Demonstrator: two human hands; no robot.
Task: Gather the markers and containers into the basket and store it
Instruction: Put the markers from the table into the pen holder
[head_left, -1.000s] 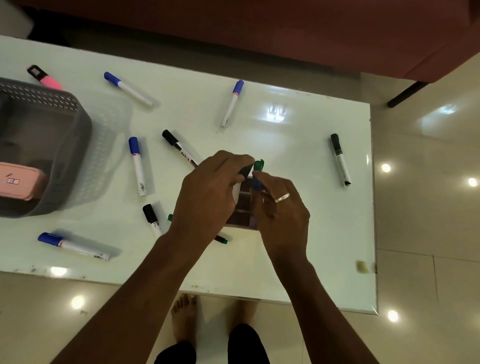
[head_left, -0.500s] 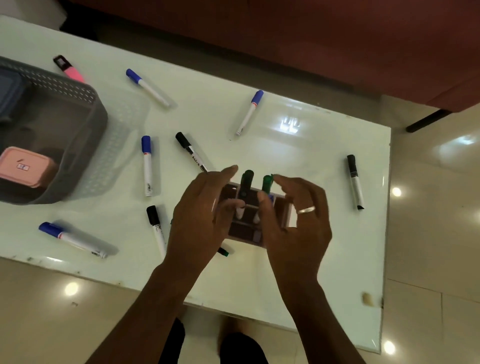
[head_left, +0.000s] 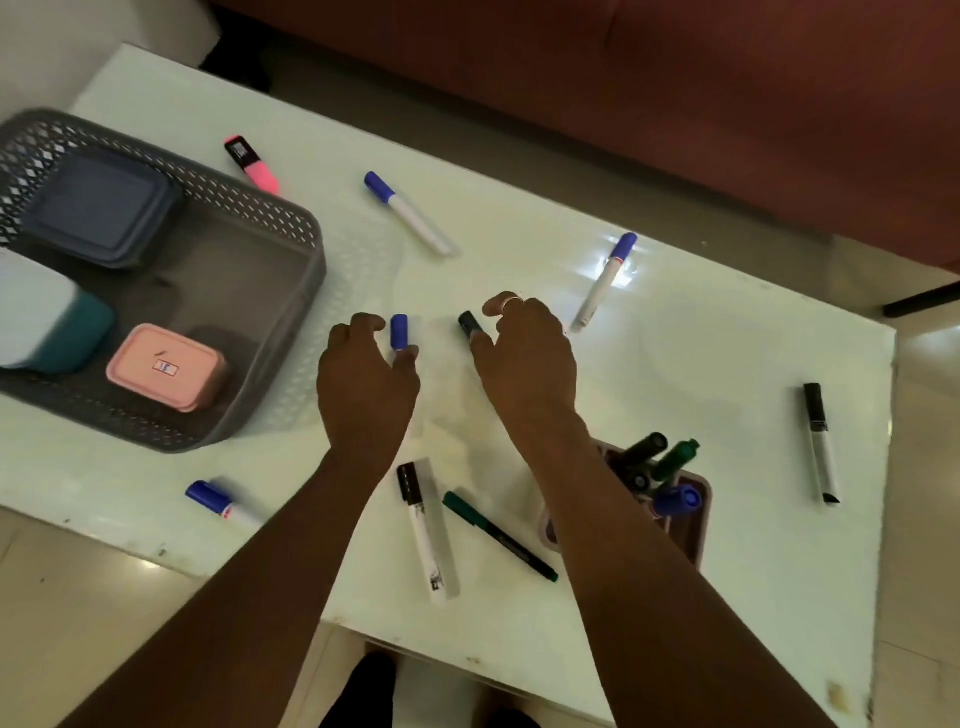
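A grey mesh basket (head_left: 260, 208) stands at the table's left with a dark blue container (head_left: 98, 208), a teal container with a white lid (head_left: 52, 322) and a pink container (head_left: 166, 369) inside. My left hand (head_left: 363, 379) curls over a blue-capped marker (head_left: 399, 332) lying on the table, thumb touching it. My right hand (head_left: 527, 358) hovers with spread fingers over a black-capped marker (head_left: 470, 325). Both marker bodies are hidden under my palms. A mauve marker holder (head_left: 696, 525) near my right forearm has dark, green and blue markers standing in it.
Loose on the white glass table (head_left: 701, 353) lie a pink highlighter (head_left: 252, 163), blue markers (head_left: 408, 213) (head_left: 605, 280) (head_left: 218, 501), black markers (head_left: 423, 525) (head_left: 821, 441) and a green pen (head_left: 498, 535). A red sofa (head_left: 675, 104) runs behind the table.
Both hands let go of the marker holder, which now stands on the table, and moved forward and left onto the blue-capped and black-capped markers. The view shifted, showing more of the basket.
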